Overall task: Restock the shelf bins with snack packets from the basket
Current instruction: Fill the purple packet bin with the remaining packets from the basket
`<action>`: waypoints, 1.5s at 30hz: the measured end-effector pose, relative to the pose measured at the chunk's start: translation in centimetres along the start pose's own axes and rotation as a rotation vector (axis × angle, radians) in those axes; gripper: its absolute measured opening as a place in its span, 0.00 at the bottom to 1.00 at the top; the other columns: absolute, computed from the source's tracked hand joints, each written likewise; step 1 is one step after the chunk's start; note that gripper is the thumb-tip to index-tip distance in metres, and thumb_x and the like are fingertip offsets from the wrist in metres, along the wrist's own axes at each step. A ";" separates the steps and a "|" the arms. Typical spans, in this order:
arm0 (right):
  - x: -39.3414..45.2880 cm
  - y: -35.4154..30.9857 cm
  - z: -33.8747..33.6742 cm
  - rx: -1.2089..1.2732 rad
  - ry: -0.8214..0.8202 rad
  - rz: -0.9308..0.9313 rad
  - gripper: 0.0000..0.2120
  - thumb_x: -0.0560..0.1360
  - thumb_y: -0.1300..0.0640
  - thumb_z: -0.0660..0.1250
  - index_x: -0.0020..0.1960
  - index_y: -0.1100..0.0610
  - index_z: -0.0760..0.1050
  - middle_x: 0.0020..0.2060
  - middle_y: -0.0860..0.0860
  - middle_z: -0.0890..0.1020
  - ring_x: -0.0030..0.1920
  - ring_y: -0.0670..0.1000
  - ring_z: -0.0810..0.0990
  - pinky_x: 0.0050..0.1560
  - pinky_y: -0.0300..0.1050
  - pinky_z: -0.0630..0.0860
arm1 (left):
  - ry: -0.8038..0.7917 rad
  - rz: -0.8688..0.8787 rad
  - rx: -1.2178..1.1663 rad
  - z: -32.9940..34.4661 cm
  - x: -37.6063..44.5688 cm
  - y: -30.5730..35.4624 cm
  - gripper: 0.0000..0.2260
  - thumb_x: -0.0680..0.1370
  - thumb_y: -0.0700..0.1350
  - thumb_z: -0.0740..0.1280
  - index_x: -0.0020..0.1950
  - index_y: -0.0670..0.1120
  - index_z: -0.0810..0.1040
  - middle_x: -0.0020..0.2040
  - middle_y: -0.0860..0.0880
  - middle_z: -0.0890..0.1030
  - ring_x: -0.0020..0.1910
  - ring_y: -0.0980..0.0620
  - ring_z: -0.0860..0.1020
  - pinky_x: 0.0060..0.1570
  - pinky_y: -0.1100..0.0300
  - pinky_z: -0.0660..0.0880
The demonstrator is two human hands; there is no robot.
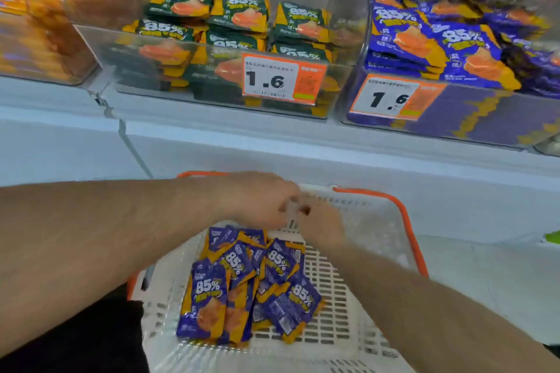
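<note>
A pile of purple snack packets is still left in the white basket. Above the pile, the left hand and right hand are seen blurred; no packet is seen in them, and the fingers cannot be made out. Farther up, the purple packet bin looks well filled, and so does the green packet bin.

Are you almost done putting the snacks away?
Not yet. The green bin and the purple bin already hold plenty of packets. Both hands, left and right, hover over the basket, blurred, seemingly holding nothing. A pile of purple packets still waits inside.
</note>
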State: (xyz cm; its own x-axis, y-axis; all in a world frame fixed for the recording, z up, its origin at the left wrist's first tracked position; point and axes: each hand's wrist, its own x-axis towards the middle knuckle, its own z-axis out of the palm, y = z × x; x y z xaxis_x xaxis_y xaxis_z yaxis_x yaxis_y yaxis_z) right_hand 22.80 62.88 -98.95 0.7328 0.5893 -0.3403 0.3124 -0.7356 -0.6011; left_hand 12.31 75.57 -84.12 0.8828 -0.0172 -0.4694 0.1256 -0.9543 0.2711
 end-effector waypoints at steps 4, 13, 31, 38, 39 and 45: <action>0.7 4.2 6.2 0.019 -0.190 0.301 0.05 0.75 0.62 0.61 0.42 0.57 0.66 0.30 0.52 0.68 0.29 0.51 0.65 0.27 0.41 0.59 | -0.060 -0.041 -0.022 1.1 1.1 -0.8 0.19 0.80 0.50 0.61 0.71 0.52 0.66 0.63 0.52 0.77 0.54 0.50 0.77 0.53 0.54 0.77; 2.0 7.3 13.2 -0.174 -0.186 0.506 0.16 0.74 0.47 0.72 0.48 0.54 0.67 0.37 0.51 0.76 0.37 0.52 0.78 0.29 0.46 0.70 | -0.218 -0.110 -0.240 2.3 1.5 -2.6 0.20 0.81 0.49 0.62 0.72 0.50 0.67 0.62 0.51 0.76 0.56 0.52 0.76 0.55 0.55 0.75; -4.2 -5.9 -8.2 0.719 0.004 0.457 0.07 0.70 0.74 0.65 0.37 0.65 0.73 0.28 0.60 0.79 0.25 0.54 0.80 0.29 0.46 0.81 | 0.021 -0.078 -0.109 1.1 1.0 3.1 0.15 0.76 0.54 0.67 0.58 0.45 0.75 0.51 0.44 0.80 0.46 0.46 0.78 0.43 0.54 0.75; -9.6 -9.5 -13.7 0.723 0.129 0.260 0.07 0.75 0.58 0.70 0.40 0.59 0.76 0.30 0.54 0.81 0.34 0.53 0.82 0.36 0.47 0.82 | 0.419 -0.053 -0.364 -0.8 0.4 3.8 0.07 0.75 0.45 0.69 0.52 0.52 0.77 0.50 0.50 0.82 0.49 0.48 0.80 0.44 0.58 0.75; -10.1 -9.3 -14.2 0.601 0.214 0.212 0.09 0.74 0.53 0.71 0.40 0.57 0.77 0.33 0.52 0.82 0.37 0.53 0.83 0.40 0.49 0.81 | 0.434 -0.032 -0.489 -1.2 0.1 3.8 0.07 0.75 0.43 0.70 0.50 0.52 0.77 0.47 0.51 0.82 0.46 0.51 0.80 0.42 0.59 0.75; -13.8 -8.3 -14.8 0.090 0.457 -0.174 0.30 0.62 0.41 0.75 0.61 0.46 0.73 0.63 0.45 0.68 0.57 0.38 0.72 0.59 0.32 0.69 | 0.402 0.119 -1.211 -3.1 -1.6 5.4 0.13 0.76 0.31 0.69 0.55 0.46 0.80 0.44 0.48 0.85 0.38 0.55 0.82 0.34 0.61 0.79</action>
State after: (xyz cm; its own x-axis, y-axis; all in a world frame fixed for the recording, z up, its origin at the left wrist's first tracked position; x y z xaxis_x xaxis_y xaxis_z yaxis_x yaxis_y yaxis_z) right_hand 19.01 55.91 -78.55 0.8711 0.4786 0.1103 0.4144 -0.5958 -0.6880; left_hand 13.01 71.34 -79.28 0.9642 0.2101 -0.1616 0.1798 -0.0705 0.9812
